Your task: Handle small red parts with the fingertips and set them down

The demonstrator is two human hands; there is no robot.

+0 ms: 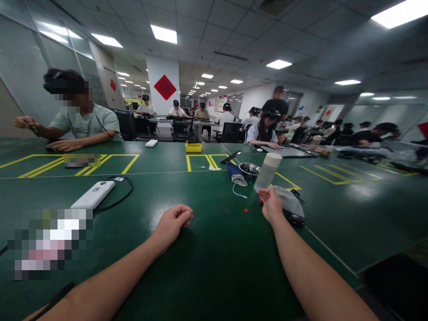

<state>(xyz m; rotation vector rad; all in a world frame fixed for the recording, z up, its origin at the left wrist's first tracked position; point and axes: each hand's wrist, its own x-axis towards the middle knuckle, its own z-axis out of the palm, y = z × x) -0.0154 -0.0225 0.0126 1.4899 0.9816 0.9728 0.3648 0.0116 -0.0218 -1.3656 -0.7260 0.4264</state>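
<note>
My left hand (pixel 174 225) rests on the green tabletop, its fingers loosely curled in and nothing visible in them. Farther right, my right hand (pixel 271 204) reaches forward with bent fingers partly apart, just in front of a translucent bottle with a pale lid (pixel 268 171). The bottle stands tilted in the view; whether my fingertips touch it I cannot tell. Just under those fingers a small dark-red thing (pixel 261 201) shows in part. A small orange-red piece (pixel 246 210) lies to their left. Against my right hand's far side is a grey drawstring pouch (pixel 290 201).
A black mouse-like object (pixel 296 220) sits by my right wrist. Behind are a metal bowl (pixel 249 169), a blue pouch (pixel 235 172) and a white cable (pixel 238 191). Leftward lies a white power bank (pixel 95 194) with a black cable. A co-worker (pixel 85 122) sits across at left.
</note>
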